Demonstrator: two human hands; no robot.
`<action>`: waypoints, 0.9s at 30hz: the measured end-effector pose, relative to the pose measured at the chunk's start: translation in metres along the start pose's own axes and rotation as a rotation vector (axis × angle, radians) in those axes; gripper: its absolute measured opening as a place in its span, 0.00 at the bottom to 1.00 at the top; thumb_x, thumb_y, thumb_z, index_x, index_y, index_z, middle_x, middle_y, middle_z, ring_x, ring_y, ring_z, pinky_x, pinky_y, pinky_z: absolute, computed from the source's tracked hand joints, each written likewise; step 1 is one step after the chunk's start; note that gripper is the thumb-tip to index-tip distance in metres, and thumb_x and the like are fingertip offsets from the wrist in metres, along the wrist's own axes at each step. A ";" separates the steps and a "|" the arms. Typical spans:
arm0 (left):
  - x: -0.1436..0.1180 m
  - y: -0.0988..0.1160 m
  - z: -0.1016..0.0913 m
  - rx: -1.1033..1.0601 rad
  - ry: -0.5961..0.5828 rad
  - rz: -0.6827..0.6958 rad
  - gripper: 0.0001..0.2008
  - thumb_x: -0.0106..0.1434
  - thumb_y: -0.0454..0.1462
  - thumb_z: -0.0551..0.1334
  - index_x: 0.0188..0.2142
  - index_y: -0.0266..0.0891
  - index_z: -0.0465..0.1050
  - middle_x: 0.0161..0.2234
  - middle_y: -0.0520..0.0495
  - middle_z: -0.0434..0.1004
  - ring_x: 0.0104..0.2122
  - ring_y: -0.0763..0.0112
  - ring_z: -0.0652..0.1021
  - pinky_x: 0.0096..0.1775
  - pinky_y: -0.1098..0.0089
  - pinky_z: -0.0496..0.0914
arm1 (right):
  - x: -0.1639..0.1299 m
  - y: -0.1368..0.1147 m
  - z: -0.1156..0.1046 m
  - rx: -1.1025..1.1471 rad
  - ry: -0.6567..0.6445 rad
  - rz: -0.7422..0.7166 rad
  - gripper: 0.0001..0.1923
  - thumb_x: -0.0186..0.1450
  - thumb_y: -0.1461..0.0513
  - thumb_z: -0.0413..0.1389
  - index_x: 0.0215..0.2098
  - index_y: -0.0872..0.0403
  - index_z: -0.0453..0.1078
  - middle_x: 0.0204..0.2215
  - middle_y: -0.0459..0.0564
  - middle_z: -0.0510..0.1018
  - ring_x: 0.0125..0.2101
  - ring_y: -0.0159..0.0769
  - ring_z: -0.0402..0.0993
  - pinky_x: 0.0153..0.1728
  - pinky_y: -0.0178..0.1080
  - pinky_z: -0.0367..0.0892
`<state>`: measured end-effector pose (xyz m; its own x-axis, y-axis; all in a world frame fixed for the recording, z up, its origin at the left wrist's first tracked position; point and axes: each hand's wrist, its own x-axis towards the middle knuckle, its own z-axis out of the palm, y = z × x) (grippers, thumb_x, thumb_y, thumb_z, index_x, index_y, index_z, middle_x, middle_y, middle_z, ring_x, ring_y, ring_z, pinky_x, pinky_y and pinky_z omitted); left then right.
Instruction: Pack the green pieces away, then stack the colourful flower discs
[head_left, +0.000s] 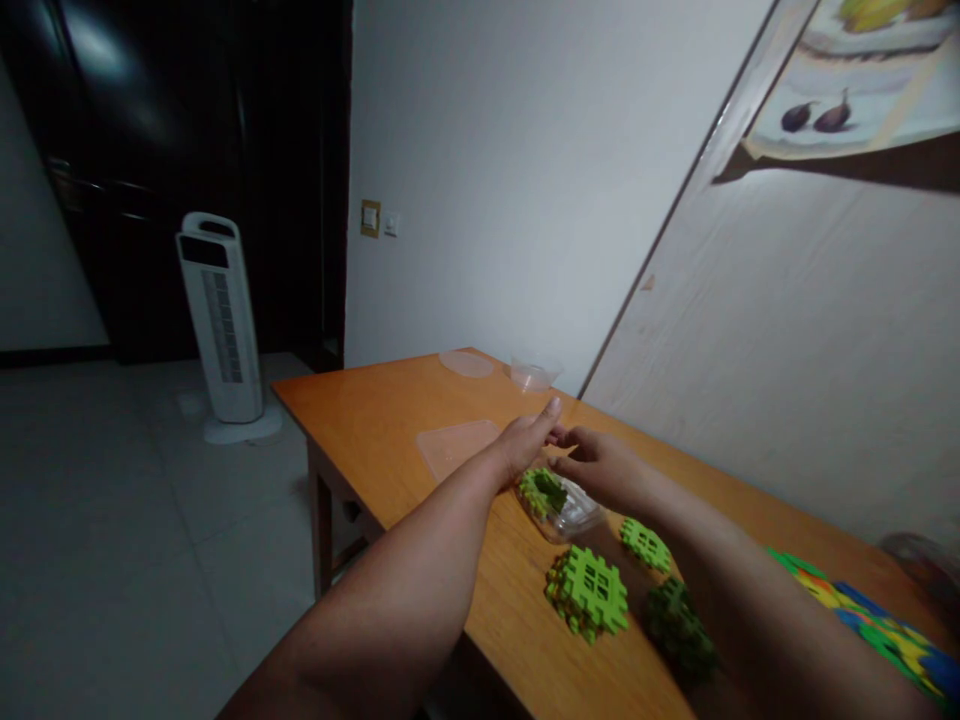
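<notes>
**2 hands meet above a tub of green blocks**

A white fan (222, 320) stands on the floor at left. On the wooden table (375, 420) lies a clear lid (457, 447). The left hand (527, 440), fingers extended, meets the right hand (600, 468), loosely curled; whether either grips anything I cannot tell. Just below them sits a clear tub (562, 510) with green blocks (541, 490) inside. 3 more block clusters (589, 592) lie nearer, unobstructed.

Your wooden table (390, 420) | clear tray (559, 510) mid-table | lids (457, 445) beyond it | green blocks (589, 590) nearer you
</notes>
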<state>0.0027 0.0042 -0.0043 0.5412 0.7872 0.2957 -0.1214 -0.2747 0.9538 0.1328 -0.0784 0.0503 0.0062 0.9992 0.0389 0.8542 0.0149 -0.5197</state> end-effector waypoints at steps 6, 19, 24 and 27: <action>0.000 -0.001 0.000 -0.009 0.032 -0.061 0.45 0.60 0.68 0.44 0.47 0.31 0.76 0.45 0.36 0.79 0.46 0.59 0.77 0.52 0.61 0.66 | 0.004 -0.001 0.000 0.013 -0.121 0.124 0.11 0.65 0.63 0.53 0.43 0.60 0.73 0.22 0.49 0.76 0.22 0.32 0.71 0.23 0.33 0.64; -0.002 0.006 0.000 -0.021 0.040 -0.088 0.43 0.61 0.68 0.45 0.45 0.32 0.76 0.46 0.35 0.79 0.46 0.58 0.76 0.51 0.61 0.67 | -0.019 0.017 -0.044 0.061 -0.079 0.068 0.09 0.60 0.62 0.54 0.39 0.56 0.71 0.29 0.49 0.77 0.28 0.33 0.71 0.28 0.33 0.66; -0.004 0.011 0.000 -0.007 0.047 -0.118 0.44 0.59 0.69 0.45 0.45 0.34 0.76 0.46 0.35 0.79 0.46 0.57 0.76 0.52 0.60 0.66 | -0.036 0.073 -0.068 -0.127 -0.052 0.075 0.08 0.57 0.59 0.57 0.33 0.55 0.72 0.28 0.50 0.78 0.29 0.36 0.72 0.30 0.36 0.65; -0.004 0.013 0.000 0.002 0.047 -0.127 0.44 0.59 0.69 0.44 0.45 0.34 0.76 0.47 0.36 0.79 0.47 0.57 0.76 0.52 0.60 0.66 | -0.047 0.096 -0.063 -0.153 -0.151 0.101 0.15 0.56 0.55 0.61 0.39 0.55 0.74 0.34 0.52 0.81 0.34 0.40 0.76 0.33 0.38 0.68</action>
<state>-0.0008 -0.0025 0.0067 0.5123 0.8409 0.1748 -0.0532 -0.1720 0.9837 0.2475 -0.1260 0.0526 0.0279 0.9897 -0.1406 0.9222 -0.0797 -0.3784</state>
